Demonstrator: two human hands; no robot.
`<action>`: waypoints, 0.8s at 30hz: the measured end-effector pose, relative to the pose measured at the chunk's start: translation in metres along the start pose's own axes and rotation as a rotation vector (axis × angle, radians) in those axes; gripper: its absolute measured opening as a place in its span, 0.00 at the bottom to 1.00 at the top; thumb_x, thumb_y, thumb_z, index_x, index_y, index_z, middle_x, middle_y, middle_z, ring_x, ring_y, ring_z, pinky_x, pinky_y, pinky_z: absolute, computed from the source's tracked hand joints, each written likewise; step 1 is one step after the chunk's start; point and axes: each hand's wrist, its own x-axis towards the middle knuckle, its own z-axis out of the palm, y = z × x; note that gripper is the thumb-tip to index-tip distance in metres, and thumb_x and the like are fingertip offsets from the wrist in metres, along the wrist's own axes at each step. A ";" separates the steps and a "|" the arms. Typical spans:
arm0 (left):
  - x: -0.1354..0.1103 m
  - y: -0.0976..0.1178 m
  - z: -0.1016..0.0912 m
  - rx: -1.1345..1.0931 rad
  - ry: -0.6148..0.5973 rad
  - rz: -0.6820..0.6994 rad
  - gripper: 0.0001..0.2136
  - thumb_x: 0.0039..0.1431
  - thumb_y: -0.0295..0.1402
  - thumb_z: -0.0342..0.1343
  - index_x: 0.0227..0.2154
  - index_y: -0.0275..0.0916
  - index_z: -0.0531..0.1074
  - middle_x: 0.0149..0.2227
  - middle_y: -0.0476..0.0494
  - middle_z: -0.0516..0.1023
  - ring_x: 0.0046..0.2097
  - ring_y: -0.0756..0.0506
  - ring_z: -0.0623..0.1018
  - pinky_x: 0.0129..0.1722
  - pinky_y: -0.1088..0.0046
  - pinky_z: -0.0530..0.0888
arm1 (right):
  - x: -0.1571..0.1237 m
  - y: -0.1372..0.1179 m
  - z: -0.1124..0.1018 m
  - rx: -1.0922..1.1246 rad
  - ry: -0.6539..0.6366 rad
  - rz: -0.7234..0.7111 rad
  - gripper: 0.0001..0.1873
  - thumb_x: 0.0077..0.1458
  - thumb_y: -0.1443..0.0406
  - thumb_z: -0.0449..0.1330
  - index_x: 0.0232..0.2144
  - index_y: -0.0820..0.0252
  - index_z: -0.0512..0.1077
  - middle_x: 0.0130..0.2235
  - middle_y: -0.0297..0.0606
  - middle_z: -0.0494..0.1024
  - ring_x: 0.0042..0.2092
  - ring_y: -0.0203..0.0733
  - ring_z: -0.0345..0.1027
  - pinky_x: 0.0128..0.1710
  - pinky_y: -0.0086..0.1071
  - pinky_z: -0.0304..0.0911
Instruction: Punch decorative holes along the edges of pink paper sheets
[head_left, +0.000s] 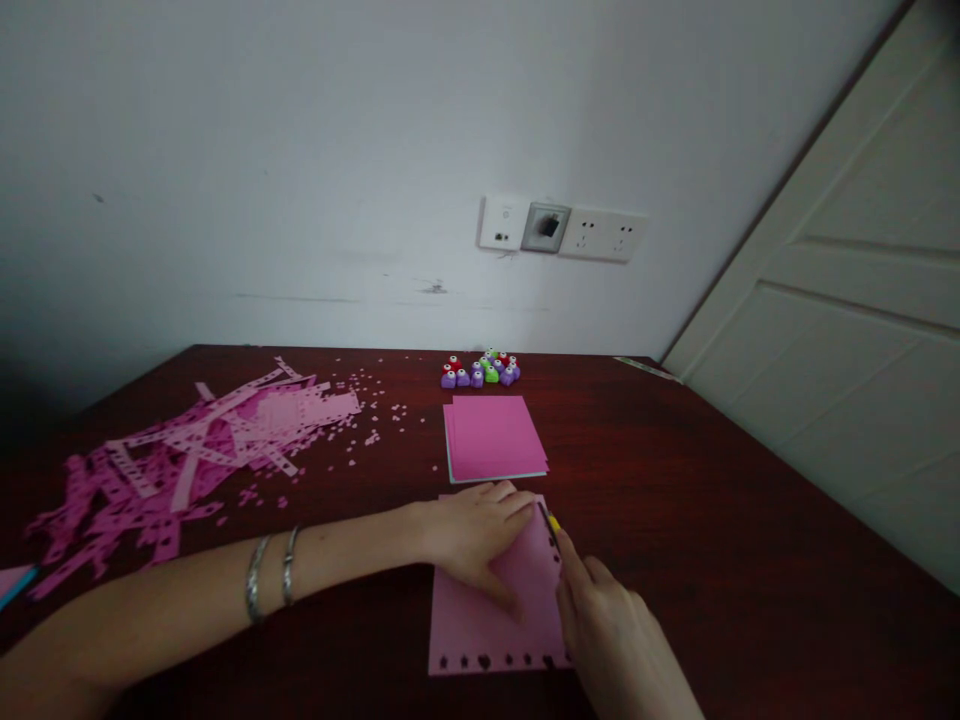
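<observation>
A pink sheet of paper (480,635) lies on the table in front of me, with small punched shapes along its near edge and right side. Across its upper part my left hand (480,540) rests flat, fingers spread, holding nothing. My right hand (604,610) is closed around a utility knife (554,523), of which only a bit of yellow and a dark, narrow tip show. That tip is at the sheet's upper right edge, close to the left fingertips. The rest of the knife is hidden by my hand.
Beyond the sheet lies a stack of pink paper squares (499,437). Several small red, purple and green craft punches (478,376) stand behind it. At the left, pink punched strips (214,440) are heaped beside scattered paper bits (373,437). A wall with sockets (600,235) bounds the table.
</observation>
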 end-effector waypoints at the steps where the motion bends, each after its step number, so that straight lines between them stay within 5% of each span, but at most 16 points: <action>1: 0.000 0.000 0.001 0.001 0.001 0.002 0.42 0.44 0.52 0.55 0.56 0.28 0.52 0.58 0.31 0.57 0.54 0.37 0.61 0.53 0.63 0.58 | -0.001 0.000 0.001 -0.006 0.003 0.002 0.23 0.50 0.76 0.50 0.49 0.64 0.66 0.26 0.39 0.75 0.19 0.40 0.70 0.13 0.25 0.59; 13: 0.001 0.000 0.003 0.008 0.023 0.006 0.40 0.45 0.55 0.53 0.54 0.29 0.55 0.56 0.32 0.60 0.54 0.37 0.62 0.54 0.63 0.58 | -0.016 -0.004 0.002 -0.115 0.034 -0.014 0.28 0.44 0.79 0.50 0.49 0.64 0.67 0.23 0.36 0.74 0.17 0.40 0.70 0.12 0.26 0.62; 24: 0.000 -0.001 0.010 0.020 0.085 0.020 0.44 0.44 0.60 0.49 0.55 0.26 0.54 0.56 0.30 0.59 0.53 0.33 0.62 0.53 0.60 0.59 | -0.040 0.013 0.006 0.019 -0.105 -0.103 0.28 0.47 0.78 0.48 0.51 0.64 0.66 0.30 0.42 0.77 0.19 0.39 0.72 0.11 0.23 0.62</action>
